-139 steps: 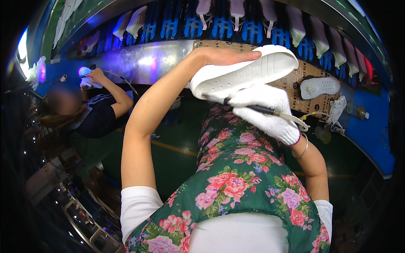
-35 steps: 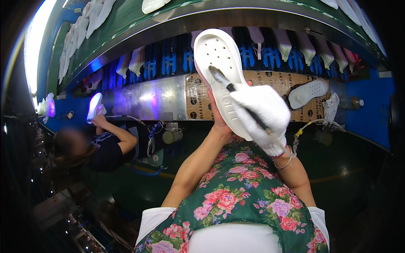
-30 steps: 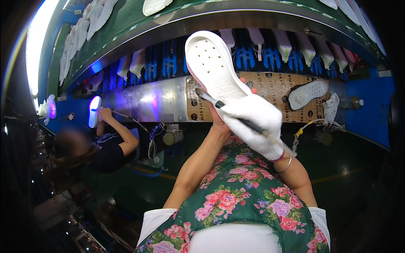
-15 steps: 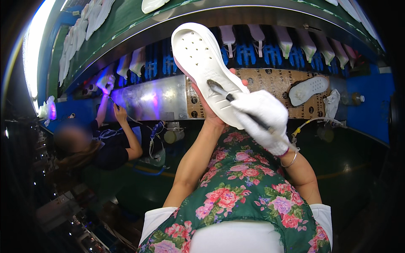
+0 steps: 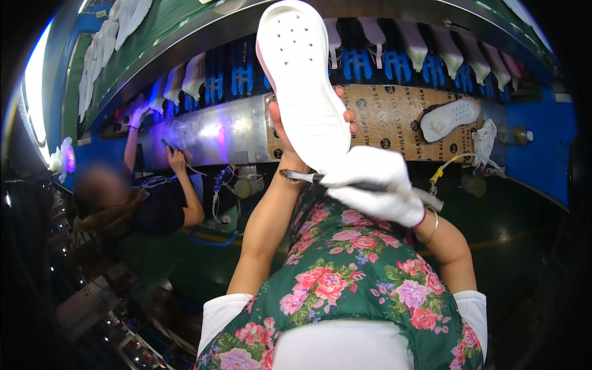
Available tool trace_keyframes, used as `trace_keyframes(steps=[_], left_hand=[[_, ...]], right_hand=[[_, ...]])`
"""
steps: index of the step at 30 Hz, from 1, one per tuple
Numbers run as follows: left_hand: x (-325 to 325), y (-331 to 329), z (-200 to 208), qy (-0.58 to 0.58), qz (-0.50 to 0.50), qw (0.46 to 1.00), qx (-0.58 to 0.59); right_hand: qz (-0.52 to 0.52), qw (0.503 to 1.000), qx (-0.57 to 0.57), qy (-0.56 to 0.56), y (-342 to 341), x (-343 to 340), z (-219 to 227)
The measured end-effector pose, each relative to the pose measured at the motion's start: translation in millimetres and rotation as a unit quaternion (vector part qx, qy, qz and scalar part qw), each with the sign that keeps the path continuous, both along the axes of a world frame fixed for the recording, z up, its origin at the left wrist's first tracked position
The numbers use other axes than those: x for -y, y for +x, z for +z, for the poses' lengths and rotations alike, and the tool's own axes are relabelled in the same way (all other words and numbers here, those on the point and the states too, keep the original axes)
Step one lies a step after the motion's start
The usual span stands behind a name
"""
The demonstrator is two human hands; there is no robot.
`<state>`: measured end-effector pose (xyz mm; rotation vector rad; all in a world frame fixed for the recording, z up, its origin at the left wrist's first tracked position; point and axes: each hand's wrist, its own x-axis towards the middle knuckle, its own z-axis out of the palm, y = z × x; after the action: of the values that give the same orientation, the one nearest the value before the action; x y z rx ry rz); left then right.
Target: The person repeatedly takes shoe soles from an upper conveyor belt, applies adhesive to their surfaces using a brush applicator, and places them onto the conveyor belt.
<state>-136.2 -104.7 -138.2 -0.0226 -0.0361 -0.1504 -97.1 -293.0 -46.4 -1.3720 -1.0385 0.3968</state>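
My bare left hand (image 5: 285, 132) grips a white shoe sole (image 5: 302, 86) from beneath, thumb along one edge and fingertips along the other. The sole stands lengthwise away from me, its inner face up, with small holes in the far end and ridges nearer me. In a white glove, my right hand (image 5: 376, 185) is closed round a brush (image 5: 302, 177) with a dark handle. Its dark bristles point left, over my left wrist and just below the sole's near end. The glove overlaps the sole's near tip; I cannot tell whether they touch.
Printed cardboard (image 5: 382, 117) covers part of the metal bench (image 5: 246, 129). On it lies another sole (image 5: 450, 119), near a crumpled cloth (image 5: 485, 139) and a bottle (image 5: 517, 134). Pink-and-white shoe parts (image 5: 413, 43) line blue racks behind. A co-worker (image 5: 154, 197) works at the left.
The brush has come off the sole's middle and dropped toward me with my right hand. My left hand has moved the sole slightly away, and its face has tilted.
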Motion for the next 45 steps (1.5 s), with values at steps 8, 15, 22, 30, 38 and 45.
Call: trace_keyframes(steps=[8,15,22,30,38,45], left_hand=[[-7.7,11.3,25.3,0.093,-0.007,0.995,0.040],[-5.5,21.6,25.6,0.057,-0.077,0.988,0.124],[-16.0,26.2,17.9,0.108,-0.114,0.982,0.107],[-13.0,38.6,21.0,0.135,-0.129,0.969,0.160],[-5.1,36.0,27.7,0.099,-0.119,0.983,0.094],[-15.7,43.1,26.7,0.080,-0.134,0.982,0.109]], right_hand=[[-0.025,0.996,0.087,-0.018,-8.4,0.7,-2.0],[-0.095,0.994,-0.021,-0.044,3.5,5.2,-7.1],[0.000,0.999,0.030,-0.029,-14.7,13.1,-8.2],[-0.081,0.987,0.139,-0.011,-3.6,18.3,-9.6],[-0.024,0.996,-0.087,0.014,-10.8,18.1,-9.4],[-0.028,0.996,-0.087,-0.018,-13.0,9.2,-11.3]])
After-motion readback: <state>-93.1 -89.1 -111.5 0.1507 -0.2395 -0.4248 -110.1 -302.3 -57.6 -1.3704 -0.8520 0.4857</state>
